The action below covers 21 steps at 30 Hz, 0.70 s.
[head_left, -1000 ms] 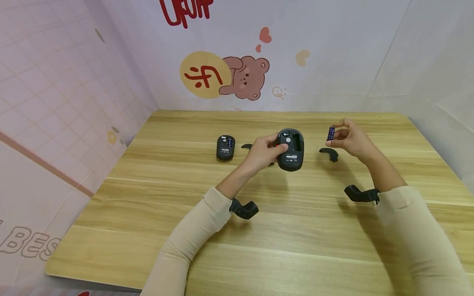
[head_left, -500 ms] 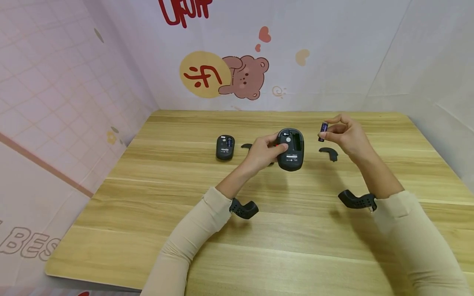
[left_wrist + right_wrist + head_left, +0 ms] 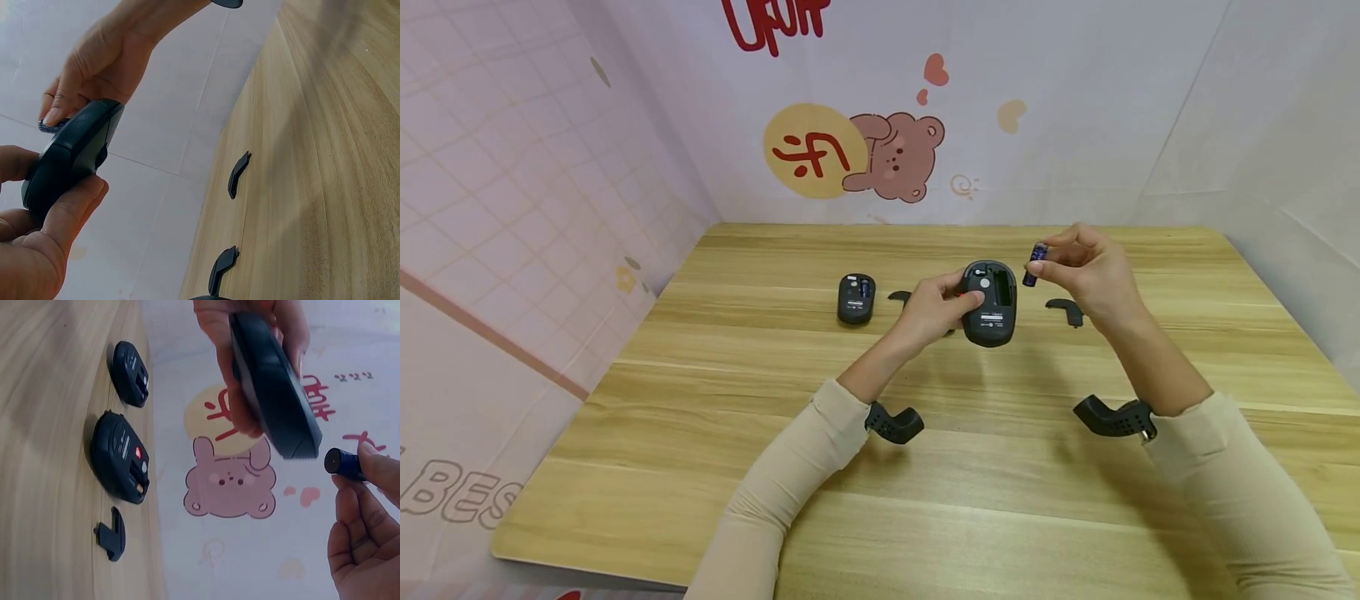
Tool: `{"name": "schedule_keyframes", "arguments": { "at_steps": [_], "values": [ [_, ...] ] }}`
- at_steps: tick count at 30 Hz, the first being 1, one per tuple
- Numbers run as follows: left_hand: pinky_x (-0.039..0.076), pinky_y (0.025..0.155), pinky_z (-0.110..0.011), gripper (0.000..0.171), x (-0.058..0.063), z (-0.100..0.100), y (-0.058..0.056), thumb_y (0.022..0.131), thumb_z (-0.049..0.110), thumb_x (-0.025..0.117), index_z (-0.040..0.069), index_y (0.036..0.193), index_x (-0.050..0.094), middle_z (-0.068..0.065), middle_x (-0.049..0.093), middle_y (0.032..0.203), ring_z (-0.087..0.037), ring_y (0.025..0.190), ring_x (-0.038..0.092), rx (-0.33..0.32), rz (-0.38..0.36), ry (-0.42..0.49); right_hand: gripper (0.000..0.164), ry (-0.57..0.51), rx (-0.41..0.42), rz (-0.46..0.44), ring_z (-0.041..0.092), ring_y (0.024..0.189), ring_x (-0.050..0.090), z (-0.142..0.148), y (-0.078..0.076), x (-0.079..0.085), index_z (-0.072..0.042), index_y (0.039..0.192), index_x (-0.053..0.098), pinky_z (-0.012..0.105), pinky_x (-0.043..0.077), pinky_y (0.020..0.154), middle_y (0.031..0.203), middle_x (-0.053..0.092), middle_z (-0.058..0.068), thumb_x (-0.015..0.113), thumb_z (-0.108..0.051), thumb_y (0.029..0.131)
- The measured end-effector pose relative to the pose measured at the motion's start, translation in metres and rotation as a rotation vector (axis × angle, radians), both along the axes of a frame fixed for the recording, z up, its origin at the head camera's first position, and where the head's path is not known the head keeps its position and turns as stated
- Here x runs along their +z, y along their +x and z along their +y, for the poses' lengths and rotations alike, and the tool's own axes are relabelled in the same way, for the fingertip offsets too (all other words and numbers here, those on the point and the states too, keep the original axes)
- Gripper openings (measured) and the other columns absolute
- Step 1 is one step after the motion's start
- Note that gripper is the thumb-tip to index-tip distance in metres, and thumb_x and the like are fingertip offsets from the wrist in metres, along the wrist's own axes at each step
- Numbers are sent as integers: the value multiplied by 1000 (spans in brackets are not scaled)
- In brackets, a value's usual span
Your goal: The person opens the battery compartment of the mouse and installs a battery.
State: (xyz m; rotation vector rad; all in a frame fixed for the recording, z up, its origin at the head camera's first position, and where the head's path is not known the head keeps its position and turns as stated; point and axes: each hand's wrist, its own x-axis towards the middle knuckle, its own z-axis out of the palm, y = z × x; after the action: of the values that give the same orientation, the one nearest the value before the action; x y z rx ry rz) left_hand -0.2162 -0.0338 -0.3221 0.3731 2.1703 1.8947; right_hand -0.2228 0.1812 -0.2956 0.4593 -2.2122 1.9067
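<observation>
My left hand (image 3: 934,310) grips a black computer mouse (image 3: 989,321) with its underside turned up, the thumb lying across it. The mouse's long battery slot is uncovered and looks bare inside. Just to the right of it, my right hand (image 3: 1093,271) pinches a dark blue battery (image 3: 1034,265) between thumb and fingers, apart from the mouse. In the right wrist view the battery's flat dark end (image 3: 334,461) faces the mouse's edge. From the left wrist view, the mouse body (image 3: 72,153) partly covers the battery.
Underside up on the wooden table (image 3: 737,350) lies another mouse (image 3: 856,298) with a battery in its slot. A further mouse (image 3: 119,456), mostly behind my left hand in the head view, lies nearby. Black battery covers (image 3: 1066,312) rest on the table. A printed cloth stands behind.
My right hand has moved left with the battery, closer to the mouse, and the battery has tilted. The left hand and its mouse have hardly moved.
</observation>
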Motion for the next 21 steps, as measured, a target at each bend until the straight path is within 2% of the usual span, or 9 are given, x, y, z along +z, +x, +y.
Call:
{"name": "schedule_keyframes", "arguments": {
  "at_steps": [2, 4, 11, 14, 18, 21],
  "values": [
    [58, 70, -26, 49, 1, 0, 0, 94, 8, 58, 6, 141, 44, -17, 61, 116, -23, 91, 67, -3, 4, -4, 21, -49, 29, 25, 7, 70, 64, -4, 2, 2, -11, 92, 68, 15, 52, 64, 77, 70, -7, 70, 7, 81],
    [58, 70, -27, 49, 1, 1, 0, 94, 8, 58, 6, 141, 44, -17, 61, 115, -23, 91, 67, -5, 8, -8, 21, -55, 36, 54, 7, 69, 64, -7, 3, 3, -9, 91, 68, 15, 52, 63, 76, 70, -7, 69, 10, 80],
    [58, 70, -28, 50, 0, 2, 0, 94, 9, 58, 6, 142, 42, -17, 62, 116, -22, 91, 67, -34, 0, -1, 17, 124, -41, 142, 5, 70, 62, -21, 6, 7, -9, 89, 68, 15, 47, 57, 75, 67, -15, 73, 4, 80],
    [58, 71, -28, 50, 1, 2, 0, 95, 9, 57, 5, 142, 42, -17, 62, 117, -22, 92, 67, -39, 2, 0, 12, 196, -84, 180, 5, 69, 58, -26, 7, 7, -4, 89, 68, 15, 41, 46, 80, 64, -18, 74, 1, 80],
    [58, 70, -28, 49, 0, 3, 1, 95, 9, 57, 6, 141, 43, -16, 62, 117, -21, 91, 67, -23, 4, -1, 14, 260, -132, 205, 3, 74, 57, -30, 8, 7, 6, 87, 64, 16, 45, 56, 90, 63, -13, 74, 0, 80],
    [58, 70, -28, 49, 0, 3, 0, 95, 10, 58, 7, 141, 44, -16, 62, 117, -21, 90, 67, -14, 5, 3, 14, 286, -161, 197, 1, 82, 57, -32, 9, 8, 7, 84, 63, 21, 46, 75, 93, 67, -4, 74, -1, 80]
  ]
}}
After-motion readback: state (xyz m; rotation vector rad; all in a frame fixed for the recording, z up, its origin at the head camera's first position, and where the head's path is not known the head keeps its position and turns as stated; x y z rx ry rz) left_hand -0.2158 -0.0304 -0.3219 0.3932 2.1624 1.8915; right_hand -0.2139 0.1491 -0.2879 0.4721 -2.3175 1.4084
